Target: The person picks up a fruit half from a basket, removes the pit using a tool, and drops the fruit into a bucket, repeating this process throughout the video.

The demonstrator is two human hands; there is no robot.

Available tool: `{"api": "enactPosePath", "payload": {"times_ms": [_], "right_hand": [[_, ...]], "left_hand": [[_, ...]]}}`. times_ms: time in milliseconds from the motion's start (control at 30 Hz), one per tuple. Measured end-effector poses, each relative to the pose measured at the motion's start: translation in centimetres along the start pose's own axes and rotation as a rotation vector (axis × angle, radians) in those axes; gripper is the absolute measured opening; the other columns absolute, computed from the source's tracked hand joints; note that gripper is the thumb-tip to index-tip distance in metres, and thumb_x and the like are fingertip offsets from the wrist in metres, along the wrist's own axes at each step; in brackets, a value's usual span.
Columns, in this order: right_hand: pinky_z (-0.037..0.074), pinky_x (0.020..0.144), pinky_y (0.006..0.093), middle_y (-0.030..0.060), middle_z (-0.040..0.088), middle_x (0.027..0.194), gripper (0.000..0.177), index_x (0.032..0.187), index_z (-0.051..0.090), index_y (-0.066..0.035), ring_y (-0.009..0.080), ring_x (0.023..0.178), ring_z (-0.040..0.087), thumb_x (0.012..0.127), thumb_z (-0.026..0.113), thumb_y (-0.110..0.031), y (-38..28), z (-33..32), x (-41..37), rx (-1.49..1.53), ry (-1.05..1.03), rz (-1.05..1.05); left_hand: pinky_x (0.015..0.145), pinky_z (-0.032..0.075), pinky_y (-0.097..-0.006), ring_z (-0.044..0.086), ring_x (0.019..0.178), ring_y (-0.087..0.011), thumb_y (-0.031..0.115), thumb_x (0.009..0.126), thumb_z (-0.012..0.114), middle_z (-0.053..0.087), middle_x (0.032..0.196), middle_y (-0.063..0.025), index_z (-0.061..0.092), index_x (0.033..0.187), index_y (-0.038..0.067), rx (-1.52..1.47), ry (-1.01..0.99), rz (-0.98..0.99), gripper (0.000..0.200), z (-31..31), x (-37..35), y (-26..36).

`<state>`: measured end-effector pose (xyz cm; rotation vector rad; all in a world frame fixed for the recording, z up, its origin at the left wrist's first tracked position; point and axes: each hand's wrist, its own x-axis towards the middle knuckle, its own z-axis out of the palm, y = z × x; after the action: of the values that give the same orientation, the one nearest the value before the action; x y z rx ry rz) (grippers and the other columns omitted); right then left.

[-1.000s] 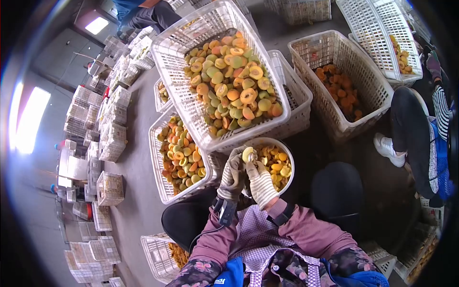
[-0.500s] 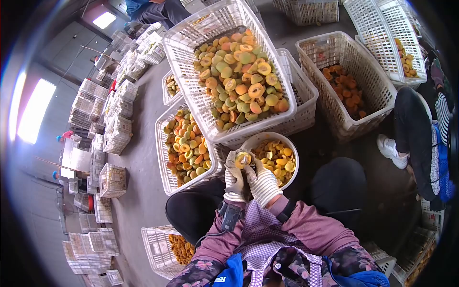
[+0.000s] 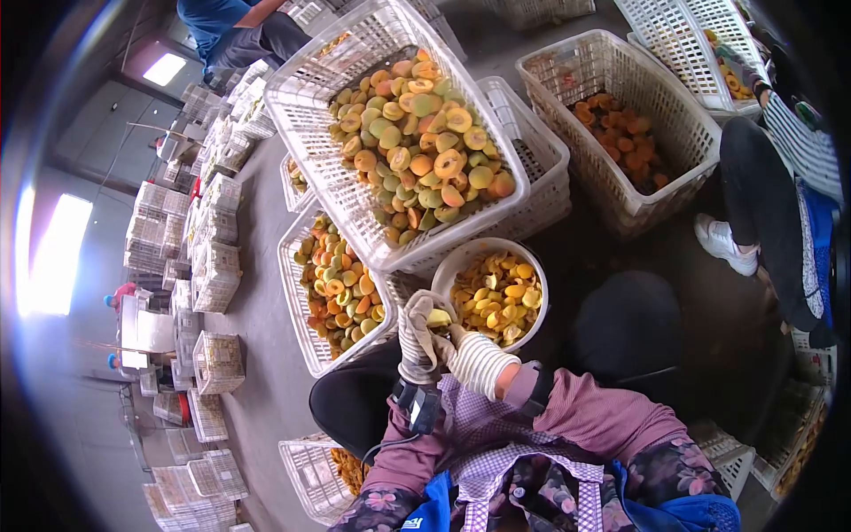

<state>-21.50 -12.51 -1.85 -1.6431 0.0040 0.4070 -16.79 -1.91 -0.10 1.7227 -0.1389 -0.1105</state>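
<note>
My left hand (image 3: 417, 341), in a white and grey work glove, is closed around a yellowish peach half (image 3: 438, 317). My right hand (image 3: 479, 362), in a striped knit glove, is just beside it, fingers curled in at the fruit; whatever it grips is hidden. Both hands are over my lap at the near left rim of a round white bucket (image 3: 542, 317) holding yellow fruit pieces (image 3: 498, 297). Beyond the bucket, a tilted white crate (image 3: 306, 146) is filled with green, yellow and orange peach halves (image 3: 412, 146).
Left of the bucket is another crate (image 3: 306, 324) of halved fruit. A crate (image 3: 678, 133) to the right has darker orange pieces (image 3: 620, 133). A seated co-worker's leg (image 3: 762, 191) is at the right; another person (image 3: 235, 35) is at the top left. Stacked crates (image 3: 217, 266) line the left.
The peach half in my left hand has turned from cut face up to a more edge-on view. Both hands have shifted slightly left and down in view. The camera view has shifted.
</note>
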Motion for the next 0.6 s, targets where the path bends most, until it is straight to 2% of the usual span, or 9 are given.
{"api": "enactPosePath", "payload": {"times_ms": [100, 200, 267, 300, 400, 467, 500, 567, 600], "right_hand": [[0.030, 0.035, 0.0230, -0.0022, 0.046, 0.056, 0.034, 0.098, 0.054, -0.014, 0.0093, 0.037, 0.037, 0.093, 0.045, -0.046, -0.8, 0.2, -0.7, 0.638, -0.226, 0.128], [0.027, 0.033, 0.0232, -0.0029, 0.041, 0.050, 0.038, 0.085, 0.052, -0.014, 0.0089, 0.036, 0.034, 0.091, 0.047, -0.051, -1.9, -1.3, -0.8, 0.787, -0.375, 0.374], [0.025, 0.033, 0.0231, -0.0033, 0.038, 0.050, 0.040, 0.082, 0.051, -0.013, 0.0089, 0.036, 0.032, 0.091, 0.047, -0.052, -2.0, -1.8, -1.0, 1.054, -0.599, 0.432], [0.026, 0.035, 0.0230, -0.0034, 0.037, 0.050, 0.040, 0.082, 0.050, -0.012, 0.0096, 0.036, 0.032, 0.091, 0.047, -0.051, -3.1, -1.7, -1.4, 1.103, -0.558, 0.415], [0.029, 0.038, 0.0236, -0.0028, 0.038, 0.050, 0.039, 0.082, 0.049, -0.013, 0.0098, 0.038, 0.033, 0.090, 0.048, -0.051, -1.6, -1.1, 0.0, 1.273, -0.216, 0.455], [0.030, 0.038, 0.0246, -0.0011, 0.041, 0.051, 0.035, 0.078, 0.047, -0.015, 0.0115, 0.038, 0.034, 0.089, 0.050, -0.048, -1.3, -0.8, 1.4, 1.231, 0.097, 0.625], [0.030, 0.038, 0.0249, -0.0010, 0.041, 0.051, 0.034, 0.078, 0.048, -0.015, 0.0120, 0.038, 0.035, 0.089, 0.050, -0.047, -1.0, -0.7, 1.8, 1.196, 0.110, 0.589], [0.030, 0.036, 0.0260, -0.0007, 0.041, 0.049, 0.034, 0.077, 0.048, -0.015, 0.0128, 0.037, 0.035, 0.090, 0.049, -0.046, 0.8, -0.1, 2.7, 1.229, 0.054, 0.500], [0.028, 0.034, 0.0272, -0.0020, 0.040, 0.049, 0.039, 0.074, 0.048, -0.015, 0.0133, 0.035, 0.035, 0.088, 0.050, -0.051, 0.4, 0.2, 3.0, 1.096, 0.149, 0.485]], "left_hand": [[0.058, 0.042, -0.0256, 0.051, 0.059, -0.0132, 0.038, 0.093, 0.043, 0.056, 0.065, -0.0061, 0.055, 0.074, 0.002, -0.067, -0.208, -0.009, 0.042, -1.3, 0.5, -1.5], [0.057, 0.045, -0.0270, 0.053, 0.062, -0.0159, 0.052, 0.092, 0.040, 0.056, 0.072, -0.0061, 0.054, 0.092, 0.002, -0.378, -0.251, -0.099, 0.051, -1.1, 0.6, -0.9], [0.071, 0.048, -0.0318, 0.057, 0.074, -0.0214, 0.056, 0.092, 0.037, 0.059, 0.085, -0.0073, 0.053, 0.103, 0.003, -0.334, 0.296, -0.366, 0.056, -4.0, 2.3, -1.5], [0.071, 0.048, -0.0318, 0.057, 0.074, -0.0214, 0.056, 0.092, 0.037, 0.059, 0.085, -0.0073, 0.053, 0.103, 0.003, -0.339, 0.299, -0.362, 0.056, -4.9, 3.6, -1.2], [0.096, 0.039, -0.0403, 0.054, 0.100, -0.0268, 0.052, 0.094, 0.032, 0.060, 0.106, -0.0099, 0.052, 0.111, 0.004, -1.293, 0.429, 0.171, 0.055, -6.3, 10.6, 0.4], [0.087, 0.046, -0.0362, 0.057, 0.093, -0.0264, 0.033, 0.096, 0.035, 0.060, 0.104, -0.0112, 0.052, 0.109, 0.004, -0.866, 0.083, 0.053, 0.036, -9.2, 17.1, -7.1], [0.100, 0.039, -0.0339, 0.058, 0.107, -0.0257, 0.023, 0.087, 0.048, 0.061, 0.115, -0.0142, 0.062, 0.108, 0.003, 0.105, 0.060, 0.053, 0.032, -11.8, 21.9, -13.5], [0.091, 0.044, -0.0392, 0.054, 0.111, -0.0321, 0.029, 0.078, 0.060, 0.056, 0.119, -0.0202, 0.056, 0.111, 0.003, 1.161, -0.203, -0.343, 0.043, -6.6, 23.0, -10.0], [0.091, 0.044, -0.0392, 0.054, 0.111, -0.0321, 0.029, 0.078, 0.060, 0.056, 0.119, -0.0202, 0.056, 0.111, 0.003, 1.152, -0.201, -0.333, 0.043, -5.7, 23.8, -9.9]]}}
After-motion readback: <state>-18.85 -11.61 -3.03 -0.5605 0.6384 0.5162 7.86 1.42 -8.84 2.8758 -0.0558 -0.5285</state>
